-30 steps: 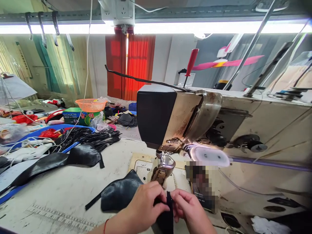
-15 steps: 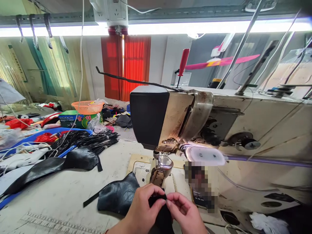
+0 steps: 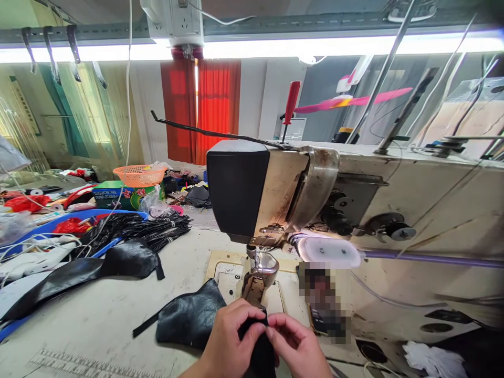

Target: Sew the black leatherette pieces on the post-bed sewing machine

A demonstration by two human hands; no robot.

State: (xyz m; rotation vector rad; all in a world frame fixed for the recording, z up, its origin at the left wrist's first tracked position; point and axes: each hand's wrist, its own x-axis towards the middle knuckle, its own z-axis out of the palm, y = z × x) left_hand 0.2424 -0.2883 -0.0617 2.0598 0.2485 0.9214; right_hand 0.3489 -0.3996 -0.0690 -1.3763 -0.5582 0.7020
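My left hand point(image 3: 230, 341) and my right hand point(image 3: 297, 349) both pinch a black leather piece point(image 3: 189, 320) at the bottom middle, just in front of the presser foot point(image 3: 258, 275) of the sewing machine point(image 3: 315, 194). The fingertips of the two hands meet on a folded black edge. The rest of the piece spreads to the left on the worn white table point(image 3: 98, 315), with a thin strap trailing from it. Both hands are closed on the material.
More black leather pieces point(image 3: 90, 268) and a bundle of black strips point(image 3: 157, 228) lie at the left by a blue tray point(image 3: 23, 236). An orange basket point(image 3: 139, 173) and clutter stand behind. A phone point(image 3: 325, 310) lies right of the needle. A white cloth point(image 3: 435, 359) sits at the bottom right.
Both hands have slid slightly lower and closer together on the black piece, bringing its edge nearer the presser foot. The view has shifted a little to the right.
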